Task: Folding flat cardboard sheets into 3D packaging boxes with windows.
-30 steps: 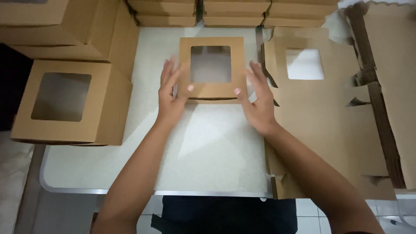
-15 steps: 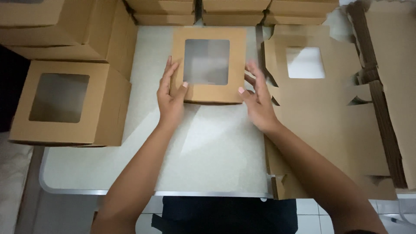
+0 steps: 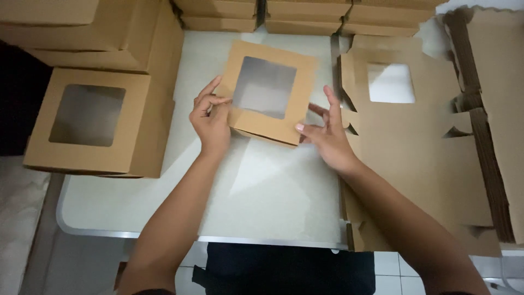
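Observation:
A brown cardboard box with a square clear window in its lid (image 3: 295, 68) is tilted and lifted a little over the white table (image 3: 262, 191). My left hand (image 3: 210, 120) pinches its near left corner. My right hand (image 3: 327, 134) grips its near right corner with thumb on the front edge and fingers spread. Both hands hold the same box between them.
A finished window box (image 3: 90, 123) stands at the left, with more closed boxes stacked behind it and along the far edge (image 3: 305, 13). Flat unfolded box blanks with window cut-outs (image 3: 415, 142) lie in a pile at the right, over the table's edge.
The box has turned clockwise and tilted up. My left hand shifted from its left side to its near left corner, and my right hand slid to the near right corner.

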